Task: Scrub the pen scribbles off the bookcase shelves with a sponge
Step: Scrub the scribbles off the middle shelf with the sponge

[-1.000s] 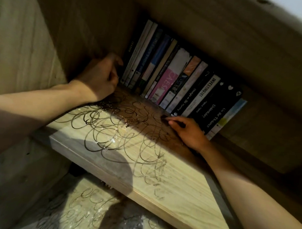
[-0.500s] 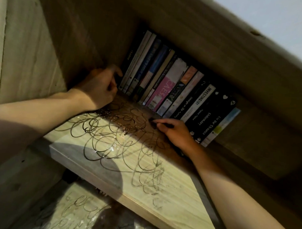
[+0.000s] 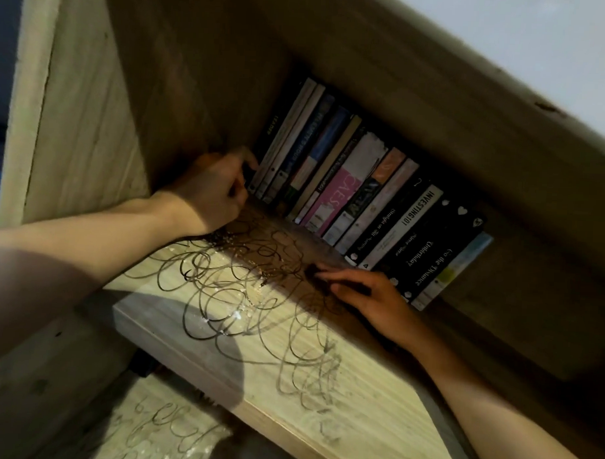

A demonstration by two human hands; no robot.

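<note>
Black looping scribbles [image 3: 230,295] cover the shelf [image 3: 373,413]; right hand [image 3: 370,300] pinches a dark sponge [image 3: 315,272].

Right hand [image 3: 370,297] slid sponge [image 3: 318,276] leftward across scribbles [image 3: 230,288].

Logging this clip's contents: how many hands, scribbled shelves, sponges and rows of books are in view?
Hands: 2, left hand and right hand
Scribbled shelves: 2, upper shelf and lower shelf
Sponges: 1, dark sponge under the right fingers
Rows of books: 1, row of books
Total: 6
</note>
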